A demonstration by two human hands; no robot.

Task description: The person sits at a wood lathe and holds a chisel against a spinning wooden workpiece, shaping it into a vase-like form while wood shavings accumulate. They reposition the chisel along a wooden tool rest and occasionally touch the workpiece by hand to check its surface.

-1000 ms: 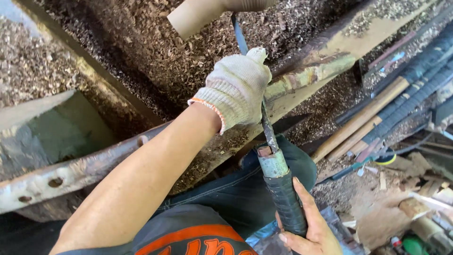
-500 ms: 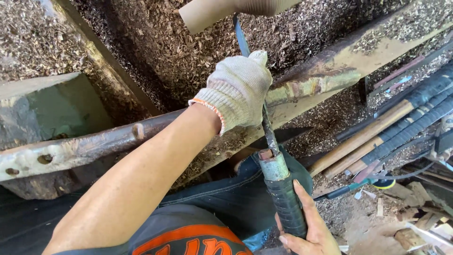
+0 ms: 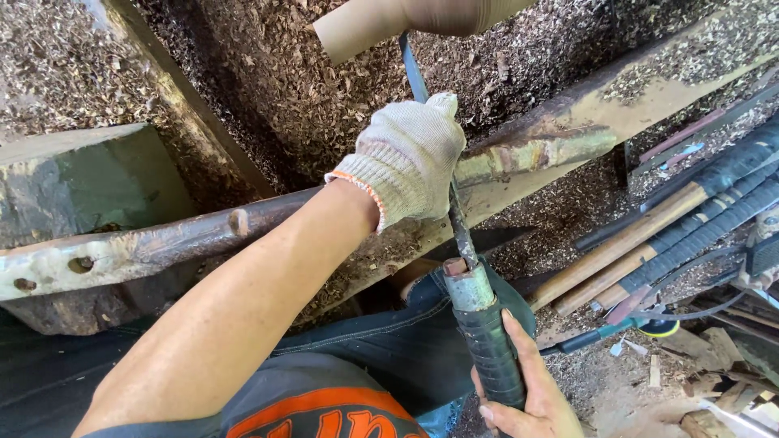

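Hands work a chisel point(image 3: 454, 219) at frame center: gloved left hand point(image 3: 410, 158) clamps its blade on the rail point(image 3: 535, 150), bare right hand point(image 3: 527, 389) grips the handle. Any slip could gouge the wood point(image 3: 365, 24) spinning above.

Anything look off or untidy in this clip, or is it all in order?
Only the left hand wears a glove; the right hand is bare on the tool handle. Wood shavings cover the ground and dust the beam. Spare handles lie in a loose pile at the right. Nothing looks broken.
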